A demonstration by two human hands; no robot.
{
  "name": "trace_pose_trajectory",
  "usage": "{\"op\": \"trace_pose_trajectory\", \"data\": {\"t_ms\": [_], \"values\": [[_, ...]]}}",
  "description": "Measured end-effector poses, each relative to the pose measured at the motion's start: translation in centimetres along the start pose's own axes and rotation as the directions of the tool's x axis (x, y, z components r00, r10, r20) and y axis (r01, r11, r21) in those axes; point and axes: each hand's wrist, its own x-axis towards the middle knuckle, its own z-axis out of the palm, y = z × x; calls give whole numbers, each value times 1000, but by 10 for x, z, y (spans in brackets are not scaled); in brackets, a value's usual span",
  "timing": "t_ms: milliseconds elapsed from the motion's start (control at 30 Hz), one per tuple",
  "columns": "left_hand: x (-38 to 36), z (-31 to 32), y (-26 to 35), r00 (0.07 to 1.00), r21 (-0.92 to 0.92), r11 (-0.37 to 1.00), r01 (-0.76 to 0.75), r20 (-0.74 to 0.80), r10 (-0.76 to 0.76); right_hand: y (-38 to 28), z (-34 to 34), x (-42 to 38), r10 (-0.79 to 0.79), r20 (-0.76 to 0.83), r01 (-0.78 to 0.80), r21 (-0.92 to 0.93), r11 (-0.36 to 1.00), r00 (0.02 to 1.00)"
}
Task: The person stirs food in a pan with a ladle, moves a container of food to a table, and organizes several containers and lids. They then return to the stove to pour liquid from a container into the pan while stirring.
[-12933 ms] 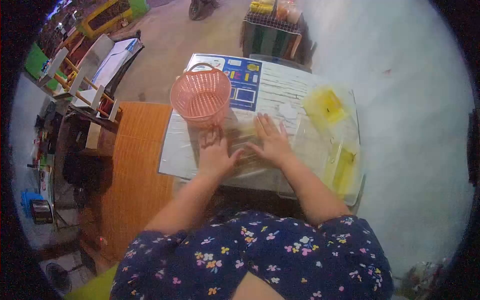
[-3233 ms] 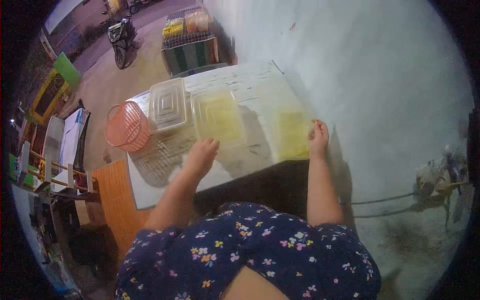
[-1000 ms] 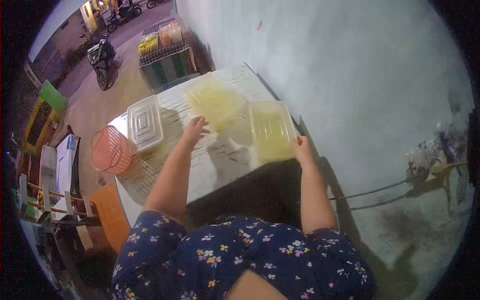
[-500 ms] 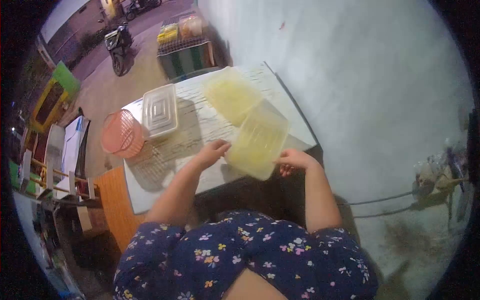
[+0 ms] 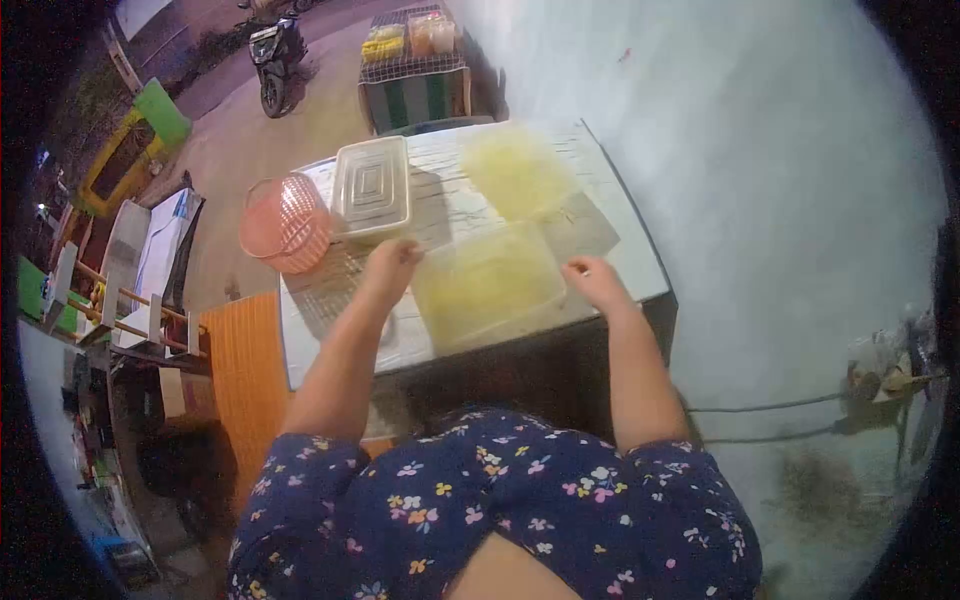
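Lying flat on the near part of the white wood-grain desk point(image 5: 640, 265), a yellowish translucent rectangular plastic container point(image 5: 488, 285) sits between both hands. The left hand point(image 5: 392, 265) rests at the container's left far corner; its fingers appear curled against the edge, but whether they pinch the rim cannot be told. The right hand point(image 5: 594, 281) rests at the container's right edge with its fingers bent toward the rim; contact looks likely, yet a firm hold cannot be confirmed.

Surrounding items:
- A second yellowish plastic container point(image 5: 515, 172) lies further back on the desk, just beyond the first and blurred.
- A clear rectangular plastic lidded box point(image 5: 372, 187) lies at the far left of the desk, just beyond the left hand.
- A pink round plastic mesh basket point(image 5: 285, 222) stands at the desk's left edge, beside the clear box.
- A wire rack point(image 5: 418, 68) with yellow and orange packs stands beyond the desk against the pale wall.
- A parked motorbike point(image 5: 277, 52) stands on the ground at the far left.
- The person wears a dark blue floral garment point(image 5: 500, 510).
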Motion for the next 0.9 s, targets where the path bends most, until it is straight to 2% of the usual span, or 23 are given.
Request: {"op": "trace_pose_trajectory", "data": {"t_ms": [33,100,133,233,267,367,400,467,500,600,700,733,833,900], "values": [[-6,-6,6,1000,82,996,21,-10,-21,-9,10,-5,31,63,-34,45,998,998],[-18,-23,24,998,244,967,67,-33,-61,-19,18,-9,54,69,-52,-32,998,996],[-22,-33,35,981,388,914,123,95,-172,-19,20,-9,41,46,-38,-65,997,998],[-35,-29,22,984,470,879,86,99,-149,-21,23,-12,23,4,-22,-92,996,1000],[-35,-29,22,917,327,912,249,224,-331,-21,22,-12,19,-5,-19,-90,996,1000],[-36,-27,19,850,119,911,394,330,-411,-31,22,-15,14,-41,-20,-162,987,999],[-34,-24,12,931,200,952,232,238,-277,-34,23,-16,15,-56,-25,-198,980,998],[-32,-19,0,962,286,945,158,170,-212,-36,30,-20,-14,-101,-6,-198,980,995],[-31,-21,2,975,330,936,123,138,-177,-35,32,-21,-29,-123,4,-197,980,992],[-27,-30,12,969,244,958,148,159,-190,-28,41,-19,-222,-200,139,-362,922,954],[-25,-34,11,990,135,983,123,57,-131,-37,36,-23,-167,-258,123,-177,977,952],[-24,-37,12,997,144,987,72,13,-75,-41,32,-24,-133,-241,103,-136,985,961],[-17,-53,23,981,-5,985,172,87,-171,-44,22,-21,1,-171,43,254,966,985],[-11,-54,15,997,-147,986,72,-5,-74,-48,16,-15,-31,-209,96,310,946,977]]}}
